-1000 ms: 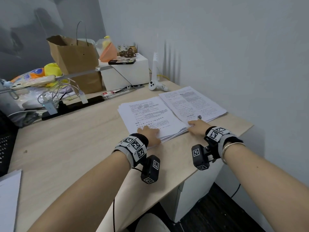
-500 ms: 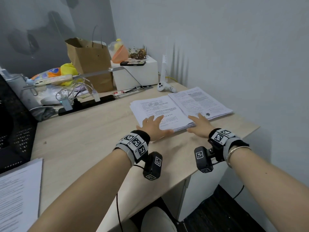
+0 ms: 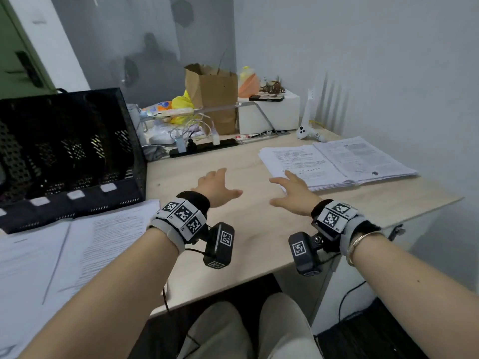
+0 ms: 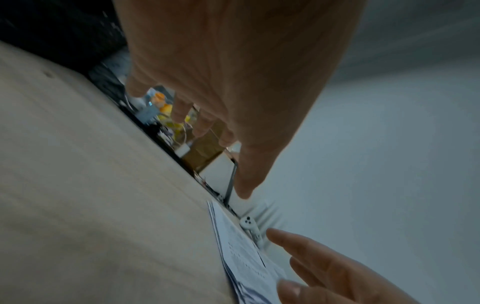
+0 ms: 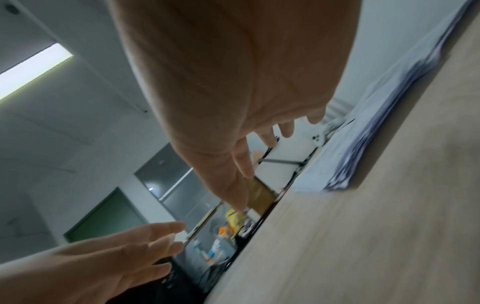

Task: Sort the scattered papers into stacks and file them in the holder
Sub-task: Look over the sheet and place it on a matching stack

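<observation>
While both hands hover palm-down above the pale, matt wood-grain table (image 3: pixel 259 244), neither holds anything: the left hand (image 3: pixel 216 189) has its fingers spread and straight, and the right hand (image 3: pixel 291 193) is likewise splayed wide, its fingertips reaching over the near corner of the sorted stacks (image 3: pixel 334 161); whether they touch the paper cannot be told. These stacks, two thick rectangular piles of white printed sheets lying side by side with slightly ragged, layered edges, sit at 2 o'clock from the hands, close to the grey wall. A further spread of loose printed papers (image 3: pixel 77 242), flat and overlapping, lies at 8 o'clock, touching the front lip of the holder (image 3: pixel 70 151). That holder is a black box of perforated sheet metal with upright dividers and small white labels along its low front edge; it stands at 10 o'clock. At 12 o'clock, along the far edge of the table, stand a creased brown paper bag (image 3: pixel 212 99) with thin handles, a smooth white box (image 3: pixel 269 115), a glossy white controller (image 3: pixel 304 132) and a black power strip (image 3: pixel 204 149) with tangled white cables. In the wrist views the left hand (image 4: pixel 233 82) and the right hand (image 5: pixel 233 82) each show relaxed, separated fingers above the table surface.
</observation>
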A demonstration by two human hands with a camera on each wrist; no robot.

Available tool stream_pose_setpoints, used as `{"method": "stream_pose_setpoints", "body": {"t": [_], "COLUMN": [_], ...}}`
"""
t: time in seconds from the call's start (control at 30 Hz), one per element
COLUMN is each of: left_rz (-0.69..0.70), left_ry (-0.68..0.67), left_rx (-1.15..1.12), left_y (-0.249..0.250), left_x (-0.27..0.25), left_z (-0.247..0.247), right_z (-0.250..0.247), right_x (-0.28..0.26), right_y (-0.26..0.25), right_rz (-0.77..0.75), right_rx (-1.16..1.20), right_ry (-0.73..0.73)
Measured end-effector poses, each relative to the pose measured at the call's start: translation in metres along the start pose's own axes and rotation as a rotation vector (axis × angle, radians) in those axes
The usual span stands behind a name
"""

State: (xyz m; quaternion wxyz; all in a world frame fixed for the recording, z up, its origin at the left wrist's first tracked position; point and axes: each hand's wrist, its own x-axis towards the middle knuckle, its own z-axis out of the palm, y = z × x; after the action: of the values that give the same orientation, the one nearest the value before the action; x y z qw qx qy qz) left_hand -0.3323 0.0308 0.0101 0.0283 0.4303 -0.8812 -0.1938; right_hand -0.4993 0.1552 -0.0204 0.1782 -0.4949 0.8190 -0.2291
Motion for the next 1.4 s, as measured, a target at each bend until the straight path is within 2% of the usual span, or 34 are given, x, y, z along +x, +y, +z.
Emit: {"method": "stream_pose_setpoints", "body": {"t": [0.4,0.57,0.67,0.73,0.83,1.03,1.2,1.4], "left_rz": [-0.305,-0.323,-0.380,-0.432,-0.536,-0.668,-0.675,-0.611], "left_ry": [0.195,0.400,0.439,0.394,0.245,0.034,-0.064,-0.124], "left_rx": [-0.092,-0.165,-0.139,-0.104,-0.027,0.053,0.093,0.152], "left_y": [-0.148,-0.215,-0.257,-0.286,-0.326,-0.373,-0.377,-0.345], "left_x": [-0.092,-0.119,-0.133,-0.141,-0.155,-0.166,-0.160,-0.153], "left_z": [-0.049,-0.059,-0.064,-0.066,-0.065,-0.052,-0.038,-0.038], "right_z": [0.097,0.135,0.158,0.173,0.194,0.225,0.233,0.216], "right_x": [-0.028,-0.042,-0.049,-0.051,-0.051,-0.058,-0.061,-0.057], "right_y": [-0.153,-0.197,-0.217,-0.229,-0.243,-0.261,-0.256,-0.238], "right_rz": [-0.314,-0.410,-0.463,-0.499,-0.534,-0.562,-0.570,-0.527], "right_rx": [-0.025,-0.016,-0.028,-0.063,-0.119,-0.241,-0.406,-0.404], "right_ry": [-0.165,-0.217,-0.259,-0.308,-0.413,-0.554,-0.628,-0.623]}}
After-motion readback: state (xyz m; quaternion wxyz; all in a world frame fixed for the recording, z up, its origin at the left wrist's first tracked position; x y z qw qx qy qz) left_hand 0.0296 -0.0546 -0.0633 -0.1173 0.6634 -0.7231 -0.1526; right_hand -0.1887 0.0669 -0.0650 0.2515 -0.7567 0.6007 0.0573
